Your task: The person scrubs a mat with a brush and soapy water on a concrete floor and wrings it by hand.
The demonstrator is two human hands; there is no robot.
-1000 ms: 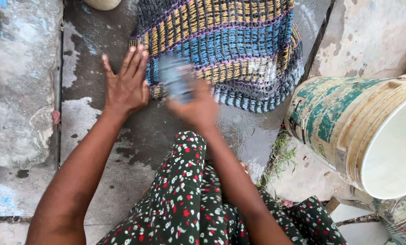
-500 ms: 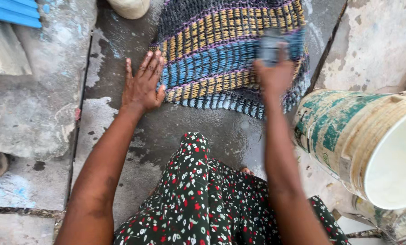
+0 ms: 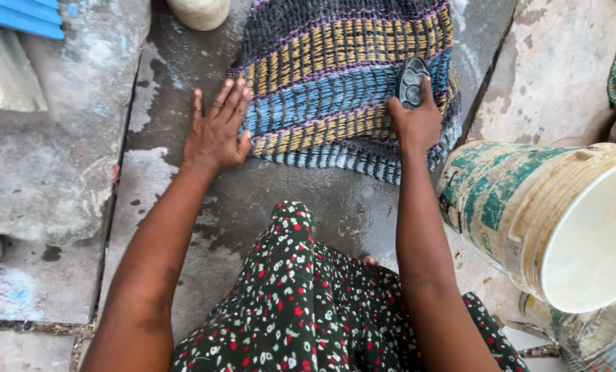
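Note:
A striped woven mat in blue, yellow, grey and purple lies on wet concrete ahead of me. My left hand is pressed flat with fingers spread, its fingertips on the mat's left edge. My right hand grips a dark oval scrubbing brush and holds it down on the mat's right side, over the blue stripe. The front edge of the mat looks soapy and pale.
A worn bucket with peeling green paint stands at the right, close to my right forearm. A pale container sits at the top beside the mat. Rough concrete slabs lie to the left, with a blue corrugated sheet at the top left. My flowered dress fills the bottom.
My right hand has swept the brush from the mat's lower left across to its right side and now rests there. My left hand stays flat at the mat's left edge.

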